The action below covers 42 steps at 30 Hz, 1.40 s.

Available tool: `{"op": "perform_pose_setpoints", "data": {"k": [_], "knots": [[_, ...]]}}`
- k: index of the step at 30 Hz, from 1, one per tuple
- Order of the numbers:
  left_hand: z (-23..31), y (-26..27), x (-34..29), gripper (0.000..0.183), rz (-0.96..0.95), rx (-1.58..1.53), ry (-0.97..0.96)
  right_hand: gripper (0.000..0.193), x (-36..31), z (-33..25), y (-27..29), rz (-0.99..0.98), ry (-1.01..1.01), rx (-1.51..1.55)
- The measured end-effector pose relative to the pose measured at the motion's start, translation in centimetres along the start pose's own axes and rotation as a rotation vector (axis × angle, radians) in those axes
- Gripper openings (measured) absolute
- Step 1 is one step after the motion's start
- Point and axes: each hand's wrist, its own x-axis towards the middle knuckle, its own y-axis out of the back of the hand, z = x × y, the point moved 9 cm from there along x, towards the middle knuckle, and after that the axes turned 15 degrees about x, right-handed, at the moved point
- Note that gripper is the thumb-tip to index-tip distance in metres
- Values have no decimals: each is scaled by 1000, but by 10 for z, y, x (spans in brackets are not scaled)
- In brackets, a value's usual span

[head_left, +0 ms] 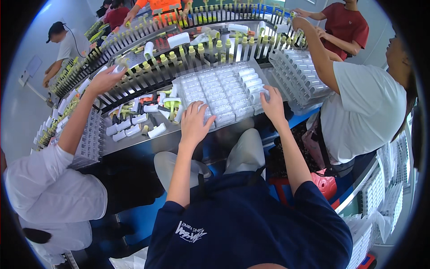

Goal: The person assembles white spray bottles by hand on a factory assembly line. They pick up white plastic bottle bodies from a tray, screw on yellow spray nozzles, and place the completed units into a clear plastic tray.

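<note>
A clear plastic tray (219,92) filled with rows of small white tubes lies on the metal bench in front of me. My left hand (195,122) rests over the tray's near left edge, fingers curled down on it. My right hand (271,103) grips the tray's near right corner, fingertips against the white tubes there. Both forearms reach up from my dark blue shirt at the bottom of the view.
Loose white and yellow-green parts (139,125) lie left of the tray. Behind runs a curved conveyor of pegs (188,54) carrying parts. A co-worker's hand (107,78) reaches to it from the left; another's arm (316,49) from the right. Stacked trays (298,76) stand right.
</note>
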Motion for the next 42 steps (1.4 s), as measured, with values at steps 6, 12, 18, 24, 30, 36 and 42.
{"op": "perform_pose_setpoints", "data": {"k": [6,12,18,24,30,36,42], "knots": [[-6,-1,-2,50,-37,66,12,48,15,14,-29,-82,-83,-112],[-34,4,7,47,-92,-221,66,60,20,7,-41,-156,-56,-86],[-15,313,25,32,579,-1009,-237,56,9,16,-24,-90,-47,-143],[35,396,-33,31,416,-1128,-756,57,23,7,-47,-95,44,-153],[52,228,-4,30,203,-906,-352,59,14,14,-46,-128,-81,-155],[57,100,23,30,80,-722,-110,60,20,15,-42,-132,-42,-126],[50,55,32,30,22,-668,7,62,14,23,-39,-139,-42,-121]]}}
